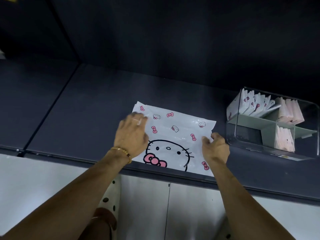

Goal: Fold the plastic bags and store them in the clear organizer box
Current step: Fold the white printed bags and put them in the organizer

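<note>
1. Left hand (132,134): fingers straight, flat, pressing the bag's left side.
2. Plastic bag (174,134): lies flat at the counter's (86,110) front edge, overhanging slightly. Likely light, limp, slippery; best taken at edges or corners.
3. Right hand (214,148): fingers curled, pinching the bag's right edge.
4. Organizer box (311,135): right of the bag, holding folded bags.

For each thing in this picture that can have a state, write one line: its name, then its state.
Plastic bag: spread flat on the dark counter, near edge overhanging, not yet folded.
Left hand: fingers straight, pressing the bag's left side.
Right hand: fingers curled, pinching the bag's right edge.
Clear organizer box: open-topped, partly filled with folded bags standing upright.
</note>
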`<state>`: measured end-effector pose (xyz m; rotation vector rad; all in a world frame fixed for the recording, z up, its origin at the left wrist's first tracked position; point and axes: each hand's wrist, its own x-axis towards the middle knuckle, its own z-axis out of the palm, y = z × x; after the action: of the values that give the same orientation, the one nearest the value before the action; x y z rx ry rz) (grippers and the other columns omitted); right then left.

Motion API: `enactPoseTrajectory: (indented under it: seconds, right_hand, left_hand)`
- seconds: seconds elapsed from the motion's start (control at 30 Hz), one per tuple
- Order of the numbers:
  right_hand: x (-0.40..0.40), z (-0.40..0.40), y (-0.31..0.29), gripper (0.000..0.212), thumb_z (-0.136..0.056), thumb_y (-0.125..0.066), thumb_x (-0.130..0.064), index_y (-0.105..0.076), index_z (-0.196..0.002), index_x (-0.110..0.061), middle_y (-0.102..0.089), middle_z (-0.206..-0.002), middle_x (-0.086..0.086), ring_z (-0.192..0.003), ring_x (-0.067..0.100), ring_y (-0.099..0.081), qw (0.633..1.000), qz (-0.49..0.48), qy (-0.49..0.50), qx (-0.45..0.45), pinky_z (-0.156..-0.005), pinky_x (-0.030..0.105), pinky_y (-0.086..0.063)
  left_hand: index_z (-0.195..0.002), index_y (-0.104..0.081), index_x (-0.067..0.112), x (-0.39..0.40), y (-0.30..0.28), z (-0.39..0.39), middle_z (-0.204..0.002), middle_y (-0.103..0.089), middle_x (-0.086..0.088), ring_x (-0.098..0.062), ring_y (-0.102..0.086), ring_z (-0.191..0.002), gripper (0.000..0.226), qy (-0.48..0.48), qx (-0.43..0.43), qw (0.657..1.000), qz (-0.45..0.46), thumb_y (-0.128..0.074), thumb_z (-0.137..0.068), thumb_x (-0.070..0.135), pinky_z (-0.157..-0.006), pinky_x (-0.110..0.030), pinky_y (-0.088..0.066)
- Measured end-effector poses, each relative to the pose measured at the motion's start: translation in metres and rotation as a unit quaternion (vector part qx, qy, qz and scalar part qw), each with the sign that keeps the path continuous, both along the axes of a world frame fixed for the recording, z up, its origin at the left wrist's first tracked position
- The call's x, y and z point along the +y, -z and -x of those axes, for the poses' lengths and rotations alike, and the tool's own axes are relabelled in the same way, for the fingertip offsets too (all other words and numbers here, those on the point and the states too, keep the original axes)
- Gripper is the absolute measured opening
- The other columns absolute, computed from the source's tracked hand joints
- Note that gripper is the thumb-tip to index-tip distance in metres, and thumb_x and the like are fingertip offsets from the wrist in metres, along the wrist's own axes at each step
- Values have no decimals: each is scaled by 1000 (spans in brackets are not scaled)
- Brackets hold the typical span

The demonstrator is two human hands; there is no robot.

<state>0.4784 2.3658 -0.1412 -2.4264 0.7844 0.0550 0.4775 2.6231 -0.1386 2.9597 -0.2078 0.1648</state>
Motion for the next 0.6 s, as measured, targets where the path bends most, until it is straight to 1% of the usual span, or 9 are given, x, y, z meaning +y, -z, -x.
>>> enactPoseTrajectory:
  seconds: [0.1,0.2,0.3,0.37,0.43,0.47,0.5,0.57,0.6]
  right_hand:
    - [0,0,1,32,-92,-54,-26,-58,-120,-10,-67,-104,19,-99,38,-60,1000,15,-5,3,-72,30,-35]
    - [-2,-1,2,28,-92,-56,-26,-59,-114,-9,-67,-100,19,-95,38,-61,1000,7,-9,1,-72,30,-38]
    - [-2,-2,-7,31,-89,-60,-25,-52,-115,-10,-64,-101,18,-94,39,-60,1000,5,-7,18,-76,37,-47]
    - [4,2,-13,48,-84,-65,-20,-44,-125,-9,-57,-113,17,-100,38,-56,986,156,-65,-2,-77,43,-47]
    - [24,1,-13,58,-81,-68,-18,-44,-131,-2,-52,-124,18,-111,37,-50,941,273,-174,-101,-86,48,-45]
    - [40,-4,-12,54,-84,-66,-20,-47,-131,0,-51,-131,18,-119,37,-48,929,248,-229,-150,-95,48,-42]
    - [60,-13,-10,50,-90,-60,-21,-49,-132,1,-48,-138,18,-128,34,-43,928,172,-282,-171,-104,46,-37]
    - [101,-35,-5,46,-100,-42,-27,-43,-140,-3,-37,-151,12,-142,25,-26,931,-2,-348,-113,-117,36,-19]
    - [112,-43,2,48,-103,-33,-30,-37,-145,-7,-29,-155,7,-146,19,-17,929,-41,-359,-78,-119,31,-10]
  left_hand:
    - [-145,-29,17,-25,8,-20,-155,-24,-1,-28,-10,-145,57,142,37,988,-49,-37,-92,36,-116,-48,-14]
    - [-150,-9,24,-30,22,-39,-159,-6,1,-30,7,-145,66,135,111,982,-65,-17,-93,57,-117,-51,1]
    - [-150,2,34,-22,35,-37,-160,2,-3,-36,14,-143,77,87,126,985,-81,-7,-84,73,-117,-51,3]
    - [-149,3,37,-21,38,-34,-159,1,-6,-39,16,-142,82,66,112,987,-91,-4,-79,79,-115,-55,5]
    - [-148,5,39,-23,40,-34,-159,2,-4,-41,17,-141,82,56,110,988,-90,-2,-78,80,-114,-58,8]
    - [-148,5,39,-24,40,-34,-159,3,-4,-41,17,-141,82,55,106,989,-89,-2,-77,80,-113,-58,8]
    - [-149,3,39,-25,40,-34,-159,3,-3,-41,17,-141,82,54,103,989,-91,-1,-77,79,-113,-59,8]
    - [-150,-7,34,-24,39,-33,-160,1,-4,-42,15,-141,85,60,98,989,-98,-5,-75,73,-113,-60,4]
    - [-150,-12,31,-24,39,-33,-159,-1,-4,-42,14,-141,87,66,96,988,-101,-8,-74,72,-112,-60,1]
